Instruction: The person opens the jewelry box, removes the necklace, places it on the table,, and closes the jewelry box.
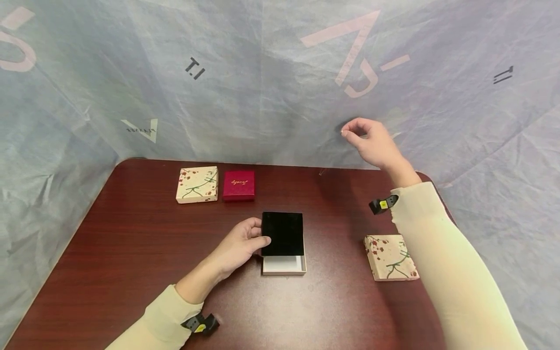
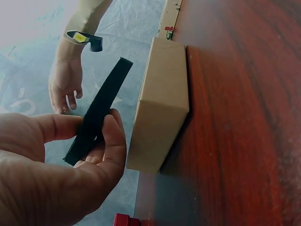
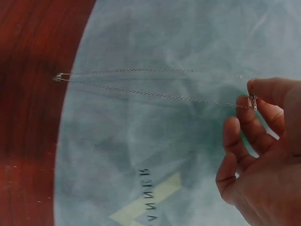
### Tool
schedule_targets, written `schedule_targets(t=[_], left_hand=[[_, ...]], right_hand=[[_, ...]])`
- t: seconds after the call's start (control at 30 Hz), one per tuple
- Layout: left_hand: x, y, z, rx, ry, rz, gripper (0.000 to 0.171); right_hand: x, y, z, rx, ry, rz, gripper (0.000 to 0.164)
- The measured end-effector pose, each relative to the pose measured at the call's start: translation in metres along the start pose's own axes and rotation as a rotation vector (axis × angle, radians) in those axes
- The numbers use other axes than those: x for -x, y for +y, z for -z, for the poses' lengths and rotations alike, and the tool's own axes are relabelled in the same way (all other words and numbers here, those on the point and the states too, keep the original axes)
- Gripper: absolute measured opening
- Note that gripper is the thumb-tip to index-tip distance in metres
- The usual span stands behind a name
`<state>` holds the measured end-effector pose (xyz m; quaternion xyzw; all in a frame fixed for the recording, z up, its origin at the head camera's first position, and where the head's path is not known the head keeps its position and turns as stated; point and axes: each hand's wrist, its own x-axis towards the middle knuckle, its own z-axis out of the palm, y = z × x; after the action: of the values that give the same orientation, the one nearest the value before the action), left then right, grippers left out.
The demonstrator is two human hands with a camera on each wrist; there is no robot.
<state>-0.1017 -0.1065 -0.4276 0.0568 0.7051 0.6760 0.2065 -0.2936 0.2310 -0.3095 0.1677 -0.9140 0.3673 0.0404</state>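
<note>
My left hand [image 1: 238,245] pinches a thin black jewelry pad [image 1: 282,233] between thumb and fingers. The pad is held tilted above an open box base [image 1: 284,272], whose white inside shows at the near end; in the left wrist view the plain tan side of the box [image 2: 162,94] stands just beside it. High over the table's far right part, my right hand [image 1: 374,143] pinches a fine chain necklace [image 3: 141,70] by one end. The necklace hangs in a long narrow loop, with a small shiny piece [image 3: 57,77] at its low end.
A cream box with a floral print [image 1: 197,184] and a small red box with gold lettering [image 1: 238,185] stand at the back left. Near the right forearm lies another floral-printed box or lid [image 1: 391,257]. A grey printed cloth [image 1: 262,87] hangs behind the dark red table [image 1: 144,233].
</note>
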Motion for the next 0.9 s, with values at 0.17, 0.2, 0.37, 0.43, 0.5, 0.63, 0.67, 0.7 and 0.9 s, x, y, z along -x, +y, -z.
schedule_targets(t=[0.17, 0.2, 0.37, 0.43, 0.5, 0.63, 0.67, 0.7, 0.9], left_hand=[[0.001, 0.001, 0.001, 0.000, -0.006, -0.006, 0.033], [0.001, 0.002, 0.000, 0.002, -0.007, -0.007, 0.033], [0.002, 0.003, 0.000, 0.009, -0.007, -0.010, 0.034], [0.002, 0.003, 0.000, 0.012, -0.007, -0.013, 0.034], [0.001, 0.002, 0.001, 0.012, -0.006, -0.016, 0.034], [0.000, 0.001, 0.001, 0.009, -0.002, -0.019, 0.034], [0.000, 0.001, 0.001, 0.008, 0.000, -0.020, 0.034], [0.000, 0.001, 0.001, 0.007, 0.002, -0.020, 0.034], [0.000, 0.002, 0.001, 0.019, 0.008, -0.027, 0.032]], right_hand=[[0.002, 0.015, -0.014, 0.009, -0.092, -0.009, 0.029], [0.004, 0.017, -0.017, 0.014, -0.113, -0.014, 0.028], [0.012, 0.027, -0.028, 0.017, -0.205, -0.026, 0.020], [0.015, 0.030, -0.031, 0.021, -0.233, -0.027, 0.019], [0.018, 0.033, -0.033, 0.042, -0.257, -0.021, 0.020], [0.024, 0.037, -0.037, 0.078, -0.324, -0.018, 0.022], [0.026, 0.037, -0.037, 0.078, -0.342, -0.020, 0.022], [0.027, 0.038, -0.038, 0.079, -0.360, -0.024, 0.021], [0.036, 0.043, -0.046, 0.078, -0.449, -0.038, 0.018]])
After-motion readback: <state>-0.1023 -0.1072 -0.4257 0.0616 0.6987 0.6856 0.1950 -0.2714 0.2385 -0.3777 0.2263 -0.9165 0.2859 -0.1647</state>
